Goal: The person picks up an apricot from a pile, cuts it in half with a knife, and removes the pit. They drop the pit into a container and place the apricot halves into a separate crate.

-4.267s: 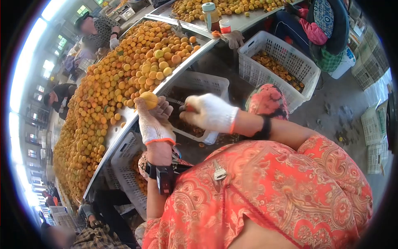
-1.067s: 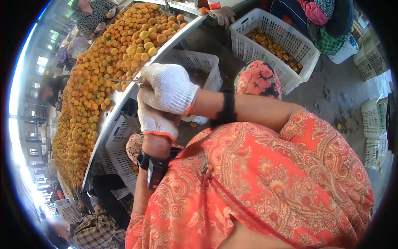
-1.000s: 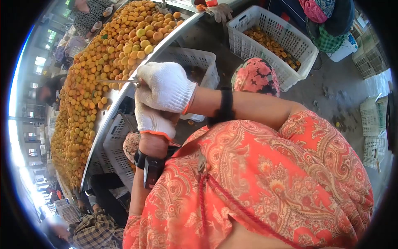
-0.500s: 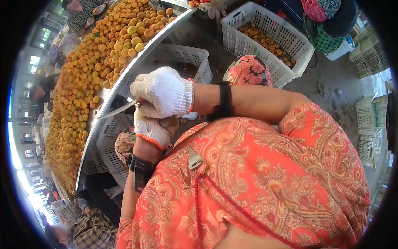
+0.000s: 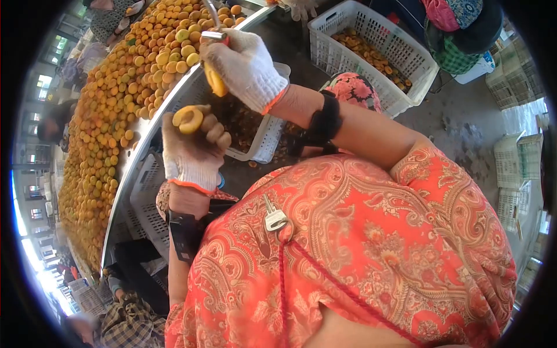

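Observation:
My left hand point(image 5: 194, 148), in a stained white knit glove, is closed on an apricot half point(image 5: 188, 119) with its hollowed cut side facing up. Above and to its right, my right hand point(image 5: 243, 66), gloved the same way, grips a knife point(image 5: 212, 13) whose metal blade points up and away. Another apricot piece point(image 5: 214, 80) is also held in that hand, under the fingers. The two hands are apart. Below them stands a white plastic crate point(image 5: 268, 139) with dark brown bits inside, partly hidden by my hands.
A metal-edged table point(image 5: 152, 129) heaped with whole apricots point(image 5: 110, 98) runs along the left. A larger white crate point(image 5: 400, 107) at upper right holds cut apricots point(image 5: 371, 58). Stacked crates point(image 5: 510, 156) stand far right. Another person in plaid point(image 5: 130, 319) is at lower left.
My hands, together before, have separated: the right moved up and right with the knife, its blade swinging upward. Apricot pieces now show in both hands, and the crate below is more visible.

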{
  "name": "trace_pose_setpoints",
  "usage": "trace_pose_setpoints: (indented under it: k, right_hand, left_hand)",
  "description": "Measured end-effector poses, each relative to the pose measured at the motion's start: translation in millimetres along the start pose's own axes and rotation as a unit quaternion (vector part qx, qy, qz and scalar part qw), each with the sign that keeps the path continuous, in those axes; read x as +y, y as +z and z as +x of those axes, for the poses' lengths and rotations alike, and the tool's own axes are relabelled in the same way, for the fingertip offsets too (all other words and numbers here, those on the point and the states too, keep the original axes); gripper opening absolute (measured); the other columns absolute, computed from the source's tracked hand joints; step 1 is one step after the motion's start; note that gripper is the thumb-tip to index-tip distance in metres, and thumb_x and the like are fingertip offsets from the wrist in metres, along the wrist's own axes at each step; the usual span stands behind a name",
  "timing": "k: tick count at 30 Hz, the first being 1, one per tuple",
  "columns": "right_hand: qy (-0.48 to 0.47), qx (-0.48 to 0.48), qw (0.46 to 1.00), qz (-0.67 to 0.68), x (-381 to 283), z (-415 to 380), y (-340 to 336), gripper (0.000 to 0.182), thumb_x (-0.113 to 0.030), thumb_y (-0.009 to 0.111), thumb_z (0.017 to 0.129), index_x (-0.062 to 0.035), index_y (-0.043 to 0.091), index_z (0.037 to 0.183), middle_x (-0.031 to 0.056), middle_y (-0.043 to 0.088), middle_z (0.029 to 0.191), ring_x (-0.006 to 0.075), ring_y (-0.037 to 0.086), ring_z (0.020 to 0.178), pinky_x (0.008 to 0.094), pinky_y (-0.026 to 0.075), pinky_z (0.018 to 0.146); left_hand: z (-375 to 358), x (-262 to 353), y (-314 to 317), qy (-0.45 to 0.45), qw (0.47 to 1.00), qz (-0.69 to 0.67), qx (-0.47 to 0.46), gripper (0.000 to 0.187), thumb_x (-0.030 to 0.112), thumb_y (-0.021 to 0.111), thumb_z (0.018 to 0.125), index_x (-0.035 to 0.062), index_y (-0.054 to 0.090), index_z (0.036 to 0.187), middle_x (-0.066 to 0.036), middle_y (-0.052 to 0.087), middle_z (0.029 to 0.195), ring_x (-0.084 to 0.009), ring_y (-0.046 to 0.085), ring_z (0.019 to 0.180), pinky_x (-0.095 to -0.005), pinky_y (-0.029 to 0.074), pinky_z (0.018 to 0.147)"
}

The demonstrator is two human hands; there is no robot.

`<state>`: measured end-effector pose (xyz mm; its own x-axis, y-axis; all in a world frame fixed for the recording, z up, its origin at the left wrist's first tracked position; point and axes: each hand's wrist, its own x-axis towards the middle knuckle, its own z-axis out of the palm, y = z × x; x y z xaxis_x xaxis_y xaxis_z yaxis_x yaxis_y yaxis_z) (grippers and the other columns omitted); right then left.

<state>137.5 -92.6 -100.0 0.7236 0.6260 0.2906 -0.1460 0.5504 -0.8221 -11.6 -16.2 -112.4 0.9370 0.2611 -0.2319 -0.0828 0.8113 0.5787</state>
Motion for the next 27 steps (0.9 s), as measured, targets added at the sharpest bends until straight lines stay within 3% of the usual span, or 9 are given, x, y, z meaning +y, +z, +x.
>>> trace_pose_setpoints:
  k: [4, 6, 8, 9, 13, 16, 17, 23, 27]
  right_hand:
    - [-0.051, -0.048, 0.987, -0.146, 2, -18, 14, 0.017, -0.017, 0.063, 0.088, -0.0002, 0.064, 0.087, 0.0078, 0.063, 0.066, 0.0135, 0.06, 0.06, 0.0308, 0.049, 0.056]
    - [-0.223, -0.112, 0.904, -0.346, 8, -18, 16, 0.017, -0.022, 0.07, 0.082, -0.0059, 0.067, 0.088, 0.0154, 0.065, 0.07, 0.0301, 0.066, 0.065, 0.0374, 0.051, 0.06]
    - [-0.133, -0.099, 0.952, -0.257, 2, -16, 21, 0.017, -0.024, 0.069, 0.083, -0.007, 0.067, 0.085, 0.015, 0.063, 0.068, 0.031, 0.065, 0.064, 0.0376, 0.051, 0.059]
    - [-0.237, -0.094, 0.957, -0.136, 6, 0, 28, 0.017, -0.024, 0.069, 0.083, -0.0079, 0.067, 0.083, 0.0139, 0.062, 0.066, 0.0304, 0.065, 0.063, 0.0375, 0.051, 0.059]
    - [-0.308, -0.031, 0.863, -0.399, -26, -1, 5, 0.032, -0.04, 0.065, 0.087, -0.0094, 0.068, 0.079, 0.0125, 0.062, 0.066, 0.0315, 0.064, 0.065, 0.0396, 0.049, 0.058]
    - [-0.232, -0.033, 0.935, -0.266, -25, 2, 3, 0.035, -0.04, 0.065, 0.092, -0.0055, 0.067, 0.086, 0.0092, 0.059, 0.058, 0.0215, 0.063, 0.058, 0.0348, 0.048, 0.056]
    - [-0.078, -0.073, 0.963, -0.246, -58, -15, 7, 0.036, -0.038, 0.065, 0.094, -0.0029, 0.066, 0.087, 0.0047, 0.059, 0.055, 0.0116, 0.059, 0.054, 0.0299, 0.047, 0.053]
    - [-0.082, -0.057, 0.983, -0.152, -52, -22, 21, 0.031, -0.031, 0.068, 0.093, -0.001, 0.066, 0.085, 0.002, 0.063, 0.057, 0.0048, 0.057, 0.052, 0.0227, 0.045, 0.047]
    - [-0.011, -0.064, 0.988, -0.139, -49, -23, 26, 0.027, -0.027, 0.069, 0.092, -0.002, 0.064, 0.083, 0.0014, 0.063, 0.06, 0.0061, 0.059, 0.05, 0.0214, 0.044, 0.045]
  left_hand:
    - [3, -15, 38, 0.108, 0.981, -0.04, 0.157, 0.049, 0.048, 0.05, 0.095, 0.0048, 0.06, 0.116, -0.004, 0.065, 0.099, -0.0196, 0.063, 0.087, -0.0328, 0.049, 0.065]
    - [9, -10, 29, 0.118, 0.96, -0.12, 0.222, 0.047, 0.044, 0.052, 0.095, 0.0063, 0.058, 0.123, -0.008, 0.066, 0.116, -0.028, 0.065, 0.104, -0.0336, 0.054, 0.069]
    - [0, -4, 7, 0.08, 0.982, -0.121, 0.119, 0.043, 0.041, 0.054, 0.095, 0.0065, 0.059, 0.121, -0.008, 0.066, 0.108, -0.0255, 0.064, 0.091, -0.0297, 0.049, 0.058]
    - [-6, -5, 7, 0.076, 0.988, -0.109, 0.079, 0.042, 0.04, 0.054, 0.095, 0.0057, 0.059, 0.12, -0.008, 0.064, 0.104, -0.0231, 0.061, 0.084, -0.0284, 0.045, 0.054]
    - [-13, -6, 6, 0.084, 0.994, -0.074, -0.004, 0.048, 0.039, 0.056, 0.095, 0.0016, 0.055, 0.124, -0.009, 0.057, 0.09, -0.0173, 0.049, 0.067, -0.0272, 0.035, 0.046]
    - [-17, -3, 0, 0.102, 0.993, -0.04, -0.041, 0.054, 0.039, 0.058, 0.094, 0.0008, 0.051, 0.131, -0.009, 0.055, 0.089, -0.0162, 0.048, 0.064, -0.0266, 0.034, 0.046]
    - [-18, -3, 0, 0.112, 0.993, -0.025, -0.033, 0.055, 0.04, 0.059, 0.093, 0.0008, 0.051, 0.131, -0.009, 0.055, 0.089, -0.016, 0.048, 0.063, -0.0262, 0.033, 0.046]
    - [-20, -1, 4, 0.108, 0.993, 0.003, 0.049, 0.033, 0.038, 0.065, 0.089, 0.0115, 0.059, 0.107, -0.007, 0.056, 0.088, -0.0174, 0.051, 0.063, -0.0258, 0.037, 0.05]
    - [-20, -1, 5, 0.131, 0.991, 0.001, 0.038, 0.04, 0.032, 0.062, 0.09, 0.0081, 0.058, 0.122, -0.007, 0.061, 0.087, -0.0168, 0.057, 0.061, -0.0243, 0.045, 0.048]
